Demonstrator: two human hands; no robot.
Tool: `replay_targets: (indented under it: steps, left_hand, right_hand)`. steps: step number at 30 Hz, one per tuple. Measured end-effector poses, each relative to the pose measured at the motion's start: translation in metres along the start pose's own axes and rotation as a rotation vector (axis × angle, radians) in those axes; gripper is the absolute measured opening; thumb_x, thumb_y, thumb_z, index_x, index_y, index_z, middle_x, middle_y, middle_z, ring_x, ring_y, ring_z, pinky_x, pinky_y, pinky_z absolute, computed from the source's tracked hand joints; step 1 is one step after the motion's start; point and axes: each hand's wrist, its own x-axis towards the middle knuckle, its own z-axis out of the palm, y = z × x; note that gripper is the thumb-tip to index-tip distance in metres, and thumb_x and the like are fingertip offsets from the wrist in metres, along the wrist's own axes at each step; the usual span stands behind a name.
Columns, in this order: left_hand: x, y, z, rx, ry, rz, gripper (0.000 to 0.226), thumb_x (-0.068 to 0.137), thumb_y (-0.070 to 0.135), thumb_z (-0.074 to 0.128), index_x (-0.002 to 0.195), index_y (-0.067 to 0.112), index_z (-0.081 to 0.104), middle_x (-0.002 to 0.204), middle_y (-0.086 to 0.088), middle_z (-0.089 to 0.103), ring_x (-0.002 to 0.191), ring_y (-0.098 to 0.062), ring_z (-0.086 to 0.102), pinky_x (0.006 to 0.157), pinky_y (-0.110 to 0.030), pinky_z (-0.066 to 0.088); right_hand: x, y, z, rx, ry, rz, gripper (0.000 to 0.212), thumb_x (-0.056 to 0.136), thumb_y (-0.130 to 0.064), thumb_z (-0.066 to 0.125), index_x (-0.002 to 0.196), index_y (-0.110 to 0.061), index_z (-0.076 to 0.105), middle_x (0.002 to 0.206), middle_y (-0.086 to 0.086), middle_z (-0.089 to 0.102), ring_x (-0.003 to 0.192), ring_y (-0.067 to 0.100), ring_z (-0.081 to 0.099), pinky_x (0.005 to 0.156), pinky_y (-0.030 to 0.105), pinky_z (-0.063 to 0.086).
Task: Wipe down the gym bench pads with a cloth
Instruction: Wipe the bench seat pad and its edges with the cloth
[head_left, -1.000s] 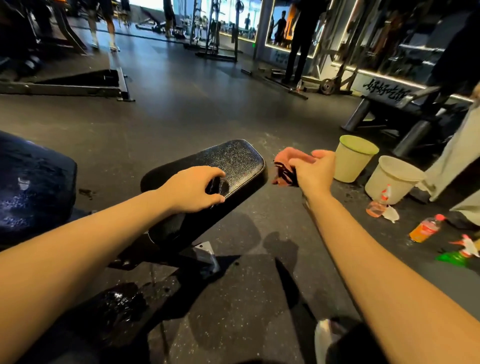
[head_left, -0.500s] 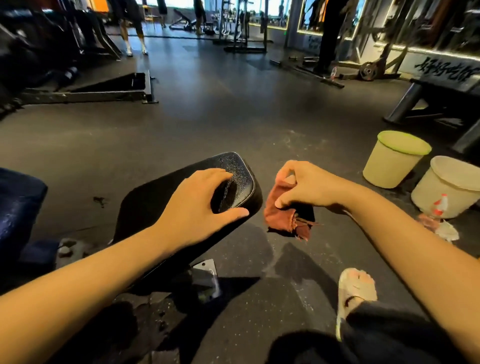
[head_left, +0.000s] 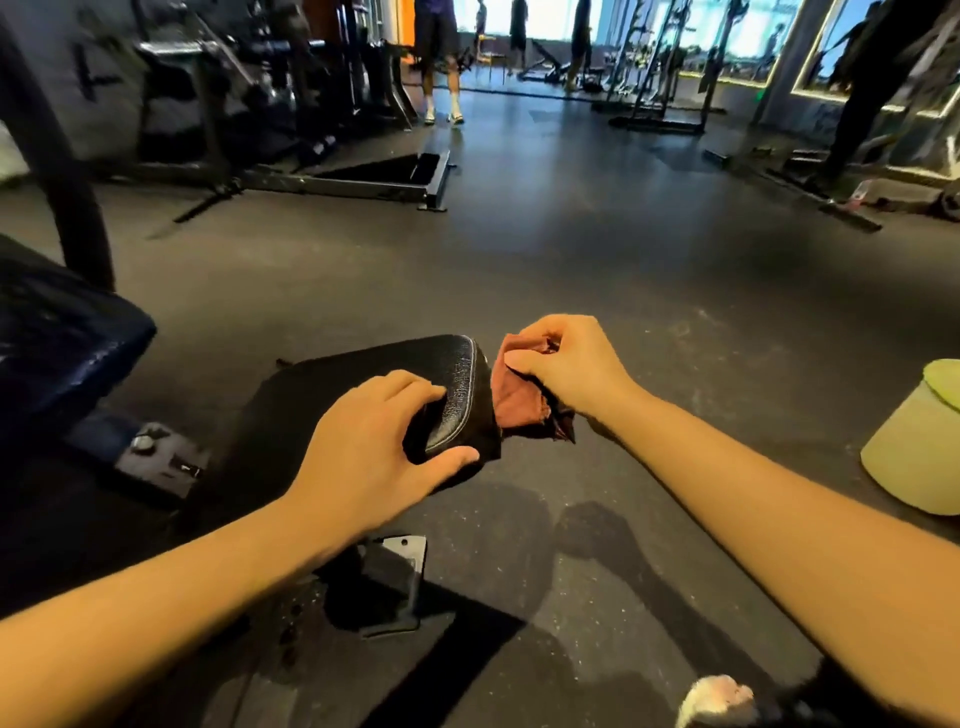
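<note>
A black, wet-looking bench pad (head_left: 457, 395) slopes up from the lower left, and its narrow end is near the middle of the view. My left hand (head_left: 374, 457) grips that end, fingers on top and thumb under the edge. My right hand (head_left: 566, 369) holds a crumpled dark red cloth (head_left: 514, 400) pressed against the pad's right end face. A second, dark blue pad (head_left: 57, 343) lies at the far left.
A pale green bucket (head_left: 914, 452) stands on the floor at the right edge. The bench's metal bracket (head_left: 400, 571) and base sit below the pad. Gym machines (head_left: 234, 104) and several people stand far back. My foot (head_left: 717, 701) shows at the bottom.
My right hand brought the red cloth in from the right and now presses it to the pad's end. The view swung left, so the second bucket and bottles left the frame.
</note>
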Motion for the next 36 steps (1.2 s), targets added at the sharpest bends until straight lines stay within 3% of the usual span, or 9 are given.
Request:
replay_targets:
  steps: [8,11,14,18,22,24,26,29,36]
  left_hand:
    - [-0.013,0.017,0.007,-0.048,0.011,-0.217,0.076,0.079,0.075,0.055,0.141,0.03,0.061,0.144,0.015,0.057,0.129,-0.007,0.056,0.109,-0.034,0.047]
    - [-0.013,0.025,0.01,-0.009,0.036,-0.244,0.073,0.081,0.073,0.054,0.14,0.03,0.062,0.144,0.016,0.057,0.13,-0.004,0.053,0.108,-0.023,0.037]
    - [-0.013,0.035,0.01,0.01,0.079,-0.279,0.071,0.081,0.071,0.055,0.137,0.028,0.064,0.143,0.015,0.058,0.13,0.006,0.045,0.113,-0.027,0.033]
    - [-0.013,0.039,0.01,-0.014,0.081,-0.323,0.072,0.08,0.072,0.056,0.139,0.032,0.062,0.144,0.019,0.055,0.13,0.014,0.039,0.114,-0.027,0.034]
    - [-0.015,0.037,0.017,-0.071,0.083,-0.384,0.07,0.08,0.069,0.061,0.142,0.036,0.058,0.147,0.023,0.052,0.137,0.002,0.047,0.116,-0.039,0.042]
    - [-0.015,0.038,0.016,-0.09,0.07,-0.397,0.07,0.08,0.07,0.062,0.142,0.038,0.058,0.147,0.024,0.052,0.138,0.003,0.046,0.116,-0.042,0.042]
    - [-0.012,0.04,0.012,-0.102,0.061,-0.406,0.07,0.079,0.071,0.063,0.14,0.039,0.059,0.146,0.025,0.053,0.138,0.005,0.045,0.117,-0.042,0.041]
    - [-0.009,0.044,0.006,-0.103,0.035,-0.414,0.07,0.077,0.071,0.064,0.139,0.039,0.06,0.145,0.025,0.053,0.136,0.01,0.044,0.118,-0.037,0.04]
    - [0.002,0.043,-0.008,-0.042,-0.076,-0.391,0.079,0.072,0.078,0.058,0.14,0.037,0.059,0.146,0.024,0.052,0.135,0.009,0.044,0.116,-0.029,0.039]
  right_hand:
    - [-0.058,0.013,0.011,0.042,-0.241,-0.249,0.01,0.088,-0.015,0.071,0.091,-0.024,0.074,0.087,-0.012,0.071,0.082,0.004,0.065,0.074,0.019,0.05]
    - [-0.025,0.021,0.016,0.003,-0.152,-0.29,0.01,0.089,-0.014,0.068,0.089,-0.023,0.072,0.09,-0.01,0.071,0.086,0.008,0.064,0.075,0.022,0.047]
    - [0.027,0.019,0.026,0.014,-0.097,-0.229,0.009,0.09,-0.008,0.063,0.089,-0.012,0.071,0.085,0.0,0.069,0.078,0.016,0.063,0.062,0.015,0.039]
    - [0.026,0.023,0.027,0.044,-0.097,-0.3,0.016,0.092,-0.005,0.06,0.094,-0.014,0.073,0.088,-0.01,0.062,0.087,0.012,0.061,0.074,0.024,0.043]
    - [-0.029,0.027,0.015,0.13,-0.183,-0.561,0.017,0.088,0.0,0.064,0.095,-0.011,0.073,0.09,-0.004,0.066,0.085,0.002,0.061,0.077,0.006,0.042]
    - [-0.014,0.028,0.019,0.115,-0.145,-0.555,0.015,0.088,-0.003,0.064,0.095,-0.012,0.073,0.091,-0.003,0.069,0.087,0.006,0.063,0.081,0.016,0.047]
    - [0.019,0.03,0.028,0.107,-0.106,-0.388,0.015,0.089,-0.006,0.061,0.091,-0.013,0.073,0.089,-0.004,0.071,0.086,0.018,0.068,0.084,0.031,0.052]
    - [0.03,0.034,0.033,0.13,-0.091,-0.282,0.015,0.091,-0.007,0.056,0.086,-0.012,0.07,0.081,-0.003,0.069,0.079,0.024,0.069,0.08,0.039,0.054]
    - [-0.041,0.038,0.017,0.105,-0.196,-0.669,0.013,0.089,-0.008,0.063,0.097,-0.015,0.071,0.094,-0.005,0.066,0.091,0.014,0.064,0.081,0.029,0.052]
